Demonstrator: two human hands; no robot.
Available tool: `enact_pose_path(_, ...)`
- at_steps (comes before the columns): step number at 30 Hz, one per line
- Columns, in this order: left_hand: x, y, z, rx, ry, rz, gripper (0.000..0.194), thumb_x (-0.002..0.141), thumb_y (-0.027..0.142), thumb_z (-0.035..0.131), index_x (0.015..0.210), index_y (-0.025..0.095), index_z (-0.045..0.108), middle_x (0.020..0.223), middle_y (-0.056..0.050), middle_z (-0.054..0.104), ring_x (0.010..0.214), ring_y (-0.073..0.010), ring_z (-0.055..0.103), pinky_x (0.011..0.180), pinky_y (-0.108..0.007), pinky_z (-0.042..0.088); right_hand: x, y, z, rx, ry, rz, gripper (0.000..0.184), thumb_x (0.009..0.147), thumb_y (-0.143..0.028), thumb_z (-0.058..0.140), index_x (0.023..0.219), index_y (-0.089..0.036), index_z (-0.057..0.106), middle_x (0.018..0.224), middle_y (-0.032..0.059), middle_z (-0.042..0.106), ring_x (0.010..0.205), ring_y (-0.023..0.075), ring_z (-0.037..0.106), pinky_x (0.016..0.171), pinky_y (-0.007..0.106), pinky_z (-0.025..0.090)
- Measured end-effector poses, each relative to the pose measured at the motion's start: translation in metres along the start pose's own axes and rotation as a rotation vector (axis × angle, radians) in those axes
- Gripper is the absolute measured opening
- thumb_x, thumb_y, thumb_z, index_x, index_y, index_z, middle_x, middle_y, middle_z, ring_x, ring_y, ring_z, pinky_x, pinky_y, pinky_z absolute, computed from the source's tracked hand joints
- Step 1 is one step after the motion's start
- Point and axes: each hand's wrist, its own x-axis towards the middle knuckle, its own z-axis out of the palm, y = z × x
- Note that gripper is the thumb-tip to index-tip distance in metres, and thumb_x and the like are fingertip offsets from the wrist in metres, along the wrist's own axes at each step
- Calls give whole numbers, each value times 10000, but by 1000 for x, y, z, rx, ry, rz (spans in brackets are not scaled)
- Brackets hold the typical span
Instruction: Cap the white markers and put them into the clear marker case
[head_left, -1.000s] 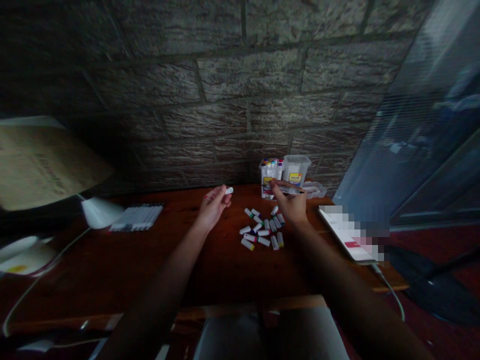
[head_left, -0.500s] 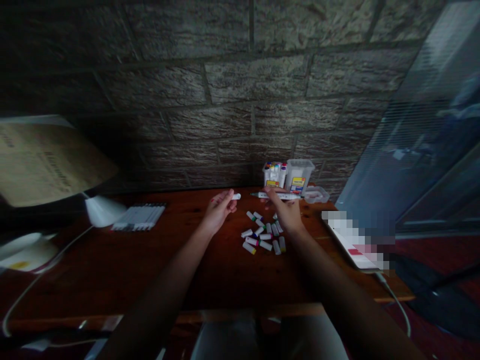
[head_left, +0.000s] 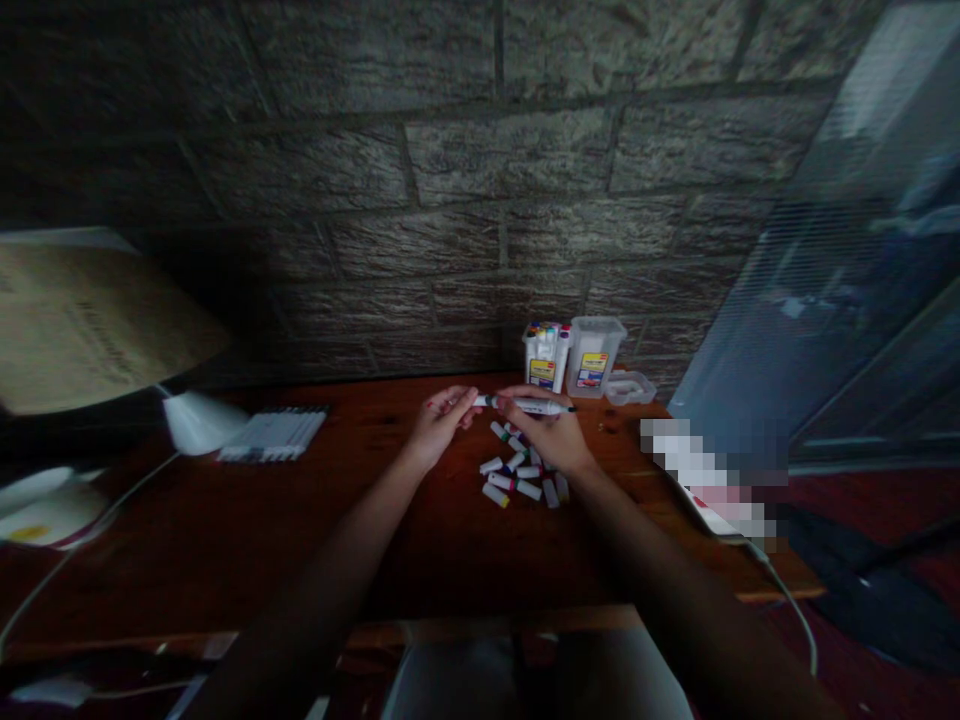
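My left hand [head_left: 437, 428] pinches a white marker cap [head_left: 484, 400] between thumb and fingertips. My right hand [head_left: 556, 438] grips a white marker [head_left: 536, 406] that lies level across its fingers, with a dark tip at the right end. The cap meets or nearly meets the marker's left end; whether it is seated I cannot tell. Below the hands, several loose marker caps [head_left: 529, 490] with coloured ends lie scattered on the wooden table [head_left: 300, 550], some hidden behind my right hand.
Behind my right hand stand a clear box full of markers [head_left: 544, 370], a second clear box [head_left: 596, 355] and a lid [head_left: 630, 387]. A row of white markers [head_left: 276, 435] lies left, near a lamp [head_left: 97, 320] and a bowl-like thing [head_left: 49, 510]. A charging device [head_left: 712, 505] is right.
My right hand has moved left and turned the marker nearer to my left hand. The cap and the marker, apart before, are now end to end.
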Motion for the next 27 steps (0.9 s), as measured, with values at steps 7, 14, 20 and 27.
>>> enact_pose_path(7,0,20,2,-262,43,43,366,648,430,814,720,136,608,621,27,567,504,-42,440,498,-192,336,15,19,-22,-64,284,26,241,748,-371,673,861,-164,723,776,57,719,718,192,674,629,297,542)
enact_pose_path(14,-2,26,4,-313,17,-9,377,635,406,832,697,139,574,577,48,523,491,-41,410,493,-186,329,12,0,-11,194,271,209,322,692,-436,743,820,-148,677,662,39,693,534,134,626,443,214,443)
enact_pose_path(20,-4,23,5,-284,-4,-26,382,635,418,828,708,134,583,573,50,519,488,-38,409,492,-184,332,13,11,-7,408,272,275,295,672,-416,767,758,-150,671,749,42,710,540,112,620,415,200,413)
enact_pose_path(27,-4,21,5,-248,-41,-32,365,619,406,836,778,136,649,618,17,595,491,-43,441,489,-186,343,15,5,-8,704,261,392,277,591,-303,830,750,-170,646,708,-19,685,495,73,580,385,172,381)
